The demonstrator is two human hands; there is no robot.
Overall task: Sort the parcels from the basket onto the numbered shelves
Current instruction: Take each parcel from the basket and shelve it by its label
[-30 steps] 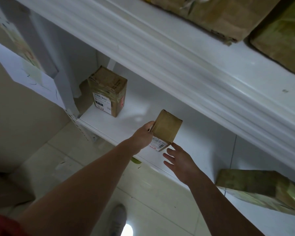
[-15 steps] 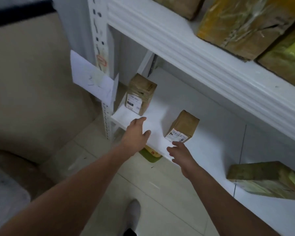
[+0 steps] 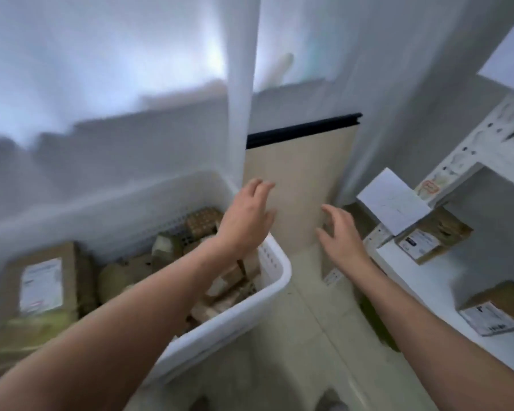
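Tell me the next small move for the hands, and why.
Probably lower the left hand into the basket and grip a parcel: it and the right hand are open and empty, it hovers over the rim, and parcels lie inside.

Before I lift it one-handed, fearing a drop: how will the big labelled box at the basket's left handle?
The big labelled box likely feels stiff: flat cardboard faces. Probably awkward one-handed, being the widest parcel in the basket.

A parcel storeroom is seen here. Labelled cardboard parcels (image 3: pixel 432 240) are set on a white metal rack (image 3: pixel 487 149), and a white plastic basket (image 3: pixel 279 280) is heaped with more boxes (image 3: pixel 42 280).
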